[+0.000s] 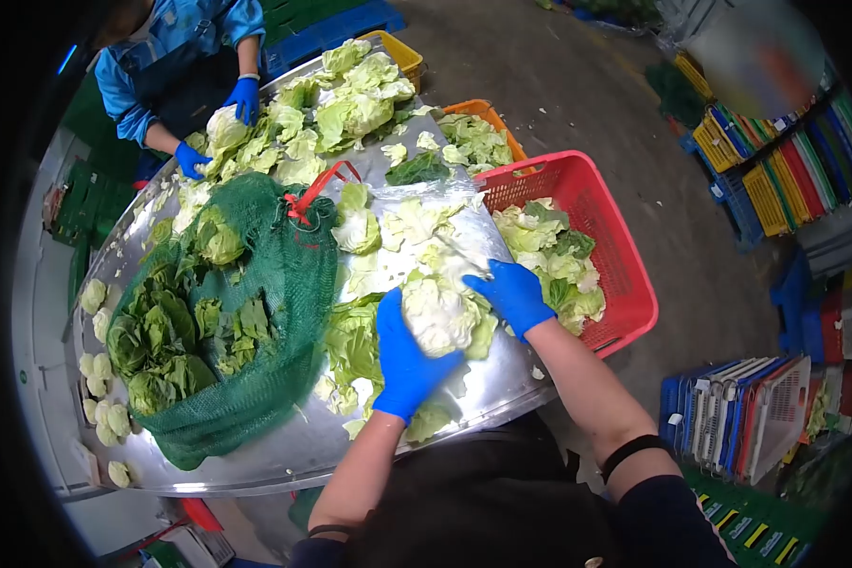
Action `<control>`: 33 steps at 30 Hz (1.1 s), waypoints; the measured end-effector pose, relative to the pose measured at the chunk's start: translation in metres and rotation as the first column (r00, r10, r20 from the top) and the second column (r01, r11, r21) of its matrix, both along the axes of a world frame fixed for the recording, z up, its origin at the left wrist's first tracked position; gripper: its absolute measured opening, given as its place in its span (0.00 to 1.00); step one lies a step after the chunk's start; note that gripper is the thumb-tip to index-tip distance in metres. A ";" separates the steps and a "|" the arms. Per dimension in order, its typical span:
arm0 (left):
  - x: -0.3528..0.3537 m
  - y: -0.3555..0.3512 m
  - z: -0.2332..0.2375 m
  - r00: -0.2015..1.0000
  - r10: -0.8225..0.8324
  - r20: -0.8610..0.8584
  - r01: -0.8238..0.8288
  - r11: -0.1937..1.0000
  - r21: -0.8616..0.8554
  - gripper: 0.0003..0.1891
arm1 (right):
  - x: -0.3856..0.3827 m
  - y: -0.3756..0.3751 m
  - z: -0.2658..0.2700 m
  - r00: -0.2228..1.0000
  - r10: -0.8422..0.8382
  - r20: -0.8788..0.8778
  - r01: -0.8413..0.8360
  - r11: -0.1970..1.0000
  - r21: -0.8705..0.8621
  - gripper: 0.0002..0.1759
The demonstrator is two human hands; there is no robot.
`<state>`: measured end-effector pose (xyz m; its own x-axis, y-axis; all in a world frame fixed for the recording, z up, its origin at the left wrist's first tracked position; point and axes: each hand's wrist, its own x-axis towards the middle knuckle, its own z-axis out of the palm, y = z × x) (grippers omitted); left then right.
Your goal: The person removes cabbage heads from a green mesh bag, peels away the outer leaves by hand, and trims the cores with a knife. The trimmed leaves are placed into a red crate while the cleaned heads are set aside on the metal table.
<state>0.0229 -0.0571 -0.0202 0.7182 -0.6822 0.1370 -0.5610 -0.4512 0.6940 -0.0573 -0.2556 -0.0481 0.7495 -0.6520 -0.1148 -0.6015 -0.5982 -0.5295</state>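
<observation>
A trimmed, pale cabbage head [439, 318] rests against my left hand [409, 355], which curves round its left and near side with the thumb beneath. My right hand [511, 295], fingers drawn together, is at the cabbage's upper right. A thin, blurred streak extends from its fingertips over the leaves; I cannot tell what it is. Loose cabbage leaves [354, 341] lie left of my left hand on the metal table [402, 199]. Farther left, a green mesh bag [298, 275] with a red tie [305, 204] lies open around several green cabbages [156, 331].
A red crate [625, 275] of leaves stands right of the table, an orange crate [488, 112] behind it. Across the table, a person in blue gloves [244, 97] handles another cabbage [227, 131] by a leaf pile [350, 114]. Small pale heads [114, 421] line the left edge.
</observation>
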 end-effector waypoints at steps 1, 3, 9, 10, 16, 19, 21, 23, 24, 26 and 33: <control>0.005 0.011 -0.002 0.993 -0.032 -0.112 0.024 0.998 -0.066 0.62 | -0.003 -0.003 -0.013 0.996 -0.091 0.018 0.090 0.995 0.034 0.34; 0.009 0.030 -0.003 0.956 -0.061 -0.286 0.012 0.986 -0.167 0.62 | -0.021 -0.020 -0.021 0.972 -0.185 -0.147 0.203 0.972 0.122 0.35; 0.045 0.024 0.008 0.913 -0.342 -0.221 0.321 0.939 -0.127 0.58 | -0.007 0.015 0.046 0.987 0.014 0.158 -0.027 0.996 0.083 0.43; 0.050 0.019 0.012 0.854 -0.479 -0.203 0.472 0.877 -0.085 0.58 | 0.001 0.025 0.062 0.920 0.168 0.353 -0.211 0.974 0.086 0.41; 0.026 0.020 -0.007 0.994 -0.032 -0.107 0.012 0.984 -0.180 0.50 | 0.010 0.026 0.038 0.983 0.035 0.180 -0.090 0.946 0.310 0.32; 0.010 -0.002 0.004 0.995 -0.070 -0.066 0.068 0.997 -0.022 0.59 | 0.018 0.030 0.037 0.982 0.022 0.186 -0.075 0.956 0.284 0.33; 0.018 -0.013 0.001 0.997 -0.019 -0.073 0.022 0.999 0.045 0.65 | 0.016 0.030 0.039 0.988 0.021 0.156 -0.062 0.963 0.263 0.34; 0.030 -0.018 0.005 0.989 0.007 -0.145 0.002 0.998 0.057 0.66 | 0.003 0.029 0.044 0.999 -0.010 0.046 0.007 0.997 0.080 0.39; 0.035 -0.018 0.006 0.977 0.033 -0.213 -0.017 0.997 0.075 0.67 | -0.002 0.031 0.044 0.999 -0.032 -0.004 0.032 0.999 -0.014 0.41; 0.041 -0.020 0.000 0.977 0.035 -0.208 -0.018 0.996 0.083 0.68 | -0.012 0.041 0.033 0.999 0.035 0.007 -0.033 0.990 -0.139 0.43; 0.046 -0.025 0.001 0.977 -0.012 -0.215 0.032 0.996 0.087 0.58 | 0.006 0.040 0.033 0.975 0.195 -0.107 -0.211 0.965 -0.155 0.39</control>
<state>0.0684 -0.0817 -0.0194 0.7089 -0.7007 -0.0803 -0.4144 -0.5060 0.7565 -0.0509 -0.2158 -0.0155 0.8595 -0.5028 -0.0920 -0.4992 -0.7870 -0.3624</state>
